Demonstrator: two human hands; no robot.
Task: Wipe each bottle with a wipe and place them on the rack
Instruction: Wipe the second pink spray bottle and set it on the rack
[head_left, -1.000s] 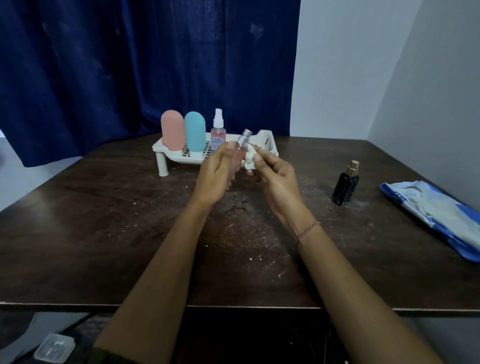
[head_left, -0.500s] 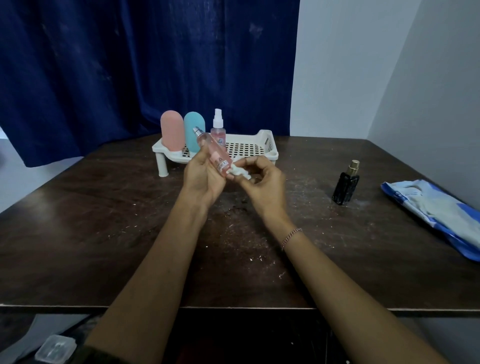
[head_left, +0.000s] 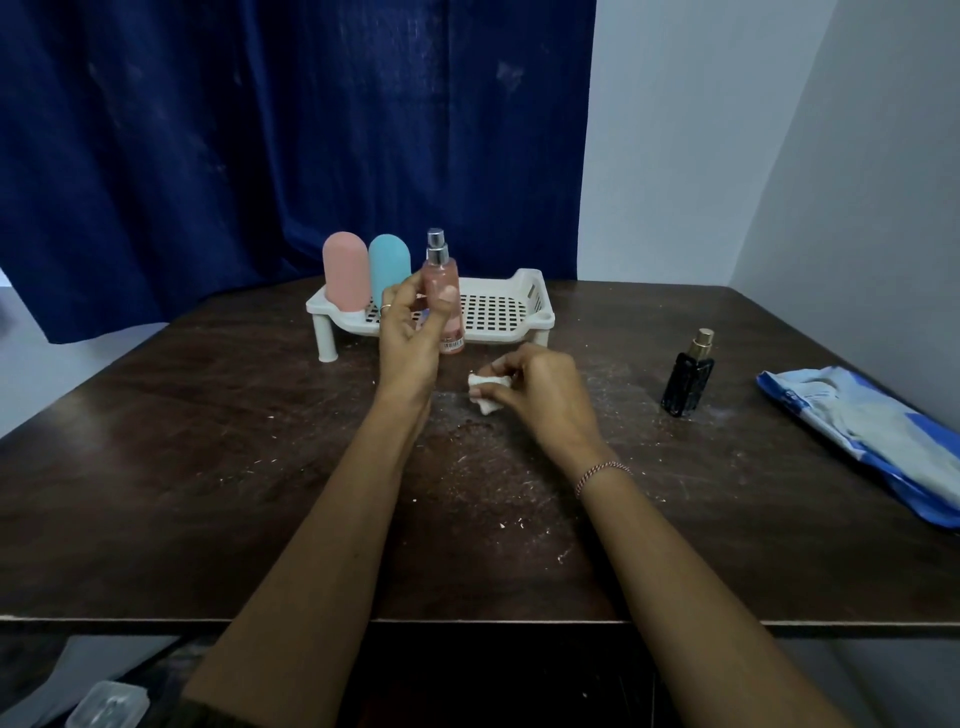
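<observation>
Pink-tinted spray bottle (head_left: 441, 280), silver nozzle uppermost, gripped upright in the left hand (head_left: 410, 338), raised off the dark wooden table (head_left: 208, 467) and seen in front of the white slotted rack (head_left: 509, 312). Left fingers curled round the bottle's far side, thumb (head_left: 447, 297) pressed on its near side. Barcode label low on the bottle, facing the camera.

Right hand (head_left: 540, 389) lower and to the right, close to the tabletop, fingers and thumb bunched tight on a crumpled white wipe (head_left: 483, 392). Wipe and spray bottle apart, not touching.

Standing side by side at the rack's left end: a rounded pink bottle (head_left: 345, 270) and a rounded blue bottle (head_left: 388, 265).

Well off to the right on the table, upright: a black bottle (head_left: 688, 376) with a gold cap. Farther right, lying flat near the wall: a blue and white wipes packet (head_left: 872, 431).

Behind the table, a dark blue curtain (head_left: 260, 130).
</observation>
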